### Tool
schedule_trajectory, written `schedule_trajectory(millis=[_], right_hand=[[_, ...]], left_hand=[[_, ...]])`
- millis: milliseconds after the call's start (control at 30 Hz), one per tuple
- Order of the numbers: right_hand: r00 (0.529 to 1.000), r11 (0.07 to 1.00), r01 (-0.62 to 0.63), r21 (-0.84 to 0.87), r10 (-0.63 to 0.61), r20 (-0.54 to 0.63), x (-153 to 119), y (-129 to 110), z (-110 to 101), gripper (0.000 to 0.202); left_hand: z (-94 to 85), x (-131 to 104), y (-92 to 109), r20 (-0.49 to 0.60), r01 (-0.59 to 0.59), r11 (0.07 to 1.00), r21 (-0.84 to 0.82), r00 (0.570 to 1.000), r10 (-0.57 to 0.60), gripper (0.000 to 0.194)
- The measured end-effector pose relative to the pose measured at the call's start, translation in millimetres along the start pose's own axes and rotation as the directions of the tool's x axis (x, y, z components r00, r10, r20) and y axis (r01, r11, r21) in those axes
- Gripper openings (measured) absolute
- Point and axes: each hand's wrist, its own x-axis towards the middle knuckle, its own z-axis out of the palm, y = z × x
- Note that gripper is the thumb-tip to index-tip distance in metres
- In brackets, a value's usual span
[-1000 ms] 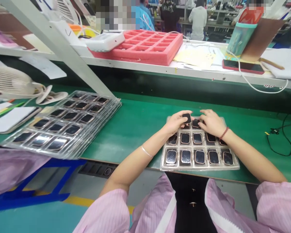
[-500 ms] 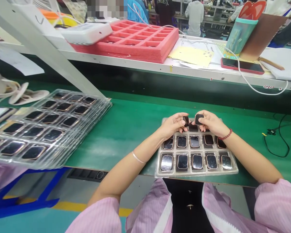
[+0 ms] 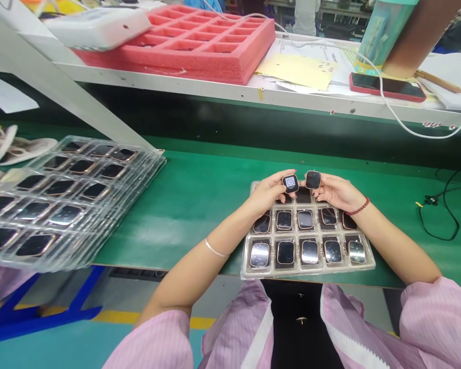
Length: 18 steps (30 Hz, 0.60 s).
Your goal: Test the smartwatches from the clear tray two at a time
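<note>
My left hand [image 3: 271, 190] is closed on a smartwatch body [image 3: 291, 183] whose lit screen shows a white square code. Beside it, my right hand [image 3: 336, 191] grips a second smartwatch body [image 3: 313, 180] with a dark face, held by its edge. Both watches are raised just above the far row of a clear plastic tray [image 3: 307, 271]. In its pockets lie several strapless square watches, such as a dark watch [image 3: 285, 252] in the near row. My hands and wrists partly cover the far row.
On the left stands a stack of clear trays [image 3: 111, 225] filled with similar watches. A black cable [image 3: 441, 238] lies at the right. Across the back, a shelf carries a red foam tray [image 3: 249, 61], yellow paper [image 3: 297, 70] and a red-edged phone [image 3: 388, 87].
The left-hand watch has turned to face me, and its screen now shows a code. My right thumb has come off the other watch's face. The view has tilted down slightly.
</note>
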Motion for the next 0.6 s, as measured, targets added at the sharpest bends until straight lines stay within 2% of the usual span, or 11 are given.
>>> schedule_trajectory(millis=[233,367,600], right_hand=[[1.000,0.999,0.016,0.037,-0.016,0.005,-1,3,1,0.030],[1.000,1.000,0.003,0.019,-0.004,0.025,-5,0,7,0.041],[0.994,1.000,0.004,-0.020,-0.002,0.107,-6,-1,9,0.044]], left_hand=[[0.6,-5,1,0.053,-0.058,0.986,0.158,0.997,0.051,0.061],[0.6,-8,1,0.024,-0.071,0.980,0.187,0.997,0.067,0.055],[-0.4,-8,-3,0.006,-0.098,0.979,0.181,0.995,0.098,0.050]])
